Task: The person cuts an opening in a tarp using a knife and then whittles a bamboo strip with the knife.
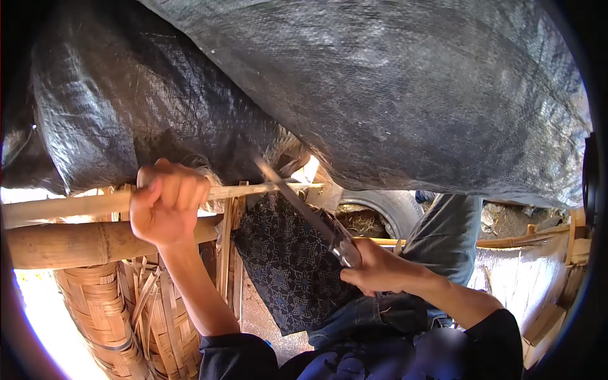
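Note:
My left hand (170, 201) is closed around a long pale bamboo strip (76, 208), which runs from the left edge to the middle of the view. In my right hand (372, 267) is the handle of a long knife (304, 212). Its blade slants up and to the left, and it crosses the strip near the strip's right end; whether the two touch I cannot tell. The blade's tip is blurred. A dark patterned cloth (291, 272) lies over my lap beneath the blade.
Large dark sacks (405, 95) fill the top. A thick bamboo pole (69, 245) lies below the strip at the left, above woven bamboo baskets (92, 297). Beyond my jeans-clad leg (446, 237) is a tire (396, 206). Wooden pieces (544, 326) sit at the right edge.

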`<action>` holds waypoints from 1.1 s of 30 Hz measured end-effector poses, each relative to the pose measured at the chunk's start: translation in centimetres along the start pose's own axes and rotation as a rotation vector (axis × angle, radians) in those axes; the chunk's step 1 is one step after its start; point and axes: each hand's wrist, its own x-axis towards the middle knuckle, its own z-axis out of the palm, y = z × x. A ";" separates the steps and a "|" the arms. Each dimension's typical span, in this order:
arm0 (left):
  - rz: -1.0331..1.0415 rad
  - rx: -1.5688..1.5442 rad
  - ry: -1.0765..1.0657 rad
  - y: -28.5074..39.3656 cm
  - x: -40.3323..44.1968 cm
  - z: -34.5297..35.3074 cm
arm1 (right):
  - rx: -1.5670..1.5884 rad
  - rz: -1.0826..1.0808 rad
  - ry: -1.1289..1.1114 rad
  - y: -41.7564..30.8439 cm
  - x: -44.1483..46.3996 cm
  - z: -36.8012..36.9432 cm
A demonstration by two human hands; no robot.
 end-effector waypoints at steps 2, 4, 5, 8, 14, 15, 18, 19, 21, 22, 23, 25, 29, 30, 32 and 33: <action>-0.015 0.044 -0.013 -0.2 0.4 0.3 | 0.045 -0.037 0.009 -1.2 -0.5 -1.5; -0.046 0.084 -0.056 -0.2 0.8 0.2 | 0.026 -0.095 0.073 -2.0 -1.3 -2.4; -0.049 0.086 -0.053 -0.2 1.0 0.0 | 0.028 -0.094 0.068 -2.2 -1.5 -2.7; -0.063 0.072 -0.107 -0.3 1.7 -0.6 | 0.236 -0.079 -0.047 -2.1 -1.7 -2.7; -0.097 0.081 -0.162 -0.2 2.3 -1.1 | 0.065 0.042 0.021 -2.3 -1.0 -4.7; -0.104 0.079 -0.161 -0.3 2.4 -1.2 | 0.086 -0.046 -0.002 -1.8 -0.8 -5.3; -0.078 0.103 -0.184 -0.5 2.7 -1.0 | -0.016 -0.072 0.044 -2.7 -2.1 -5.2; -0.072 0.104 -0.157 -0.6 2.7 -0.9 | 0.030 -0.092 0.022 -2.8 -2.5 -5.0; -0.068 0.107 -0.132 -0.7 3.0 -0.6 | 0.003 -0.103 0.007 -0.3 -0.7 -3.0; -0.069 0.104 -0.141 -0.9 3.1 -0.3 | 0.002 -0.092 0.028 0.1 0.5 -2.4; -0.068 0.103 -0.156 -1.0 3.3 -0.2 | 0.000 -0.085 0.051 0.5 1.1 -2.2; -0.074 0.121 -0.172 -1.0 3.6 0.1 | 0.031 0.081 0.105 -1.3 0.0 -4.0; -0.080 0.105 -0.169 -1.3 3.7 0.2 | -0.006 -0.234 0.074 -1.3 -0.7 -5.1; -0.075 0.103 -0.169 -1.4 3.8 0.1 | 0.010 -0.196 0.049 -1.4 -0.9 -4.8; -0.076 0.097 -0.163 -1.4 4.0 0.2 | 0.055 -0.112 0.029 -0.7 -0.2 -3.5; -0.079 0.096 -0.164 -1.4 3.8 0.3 | 0.088 -0.084 -0.006 0.5 0.7 -3.1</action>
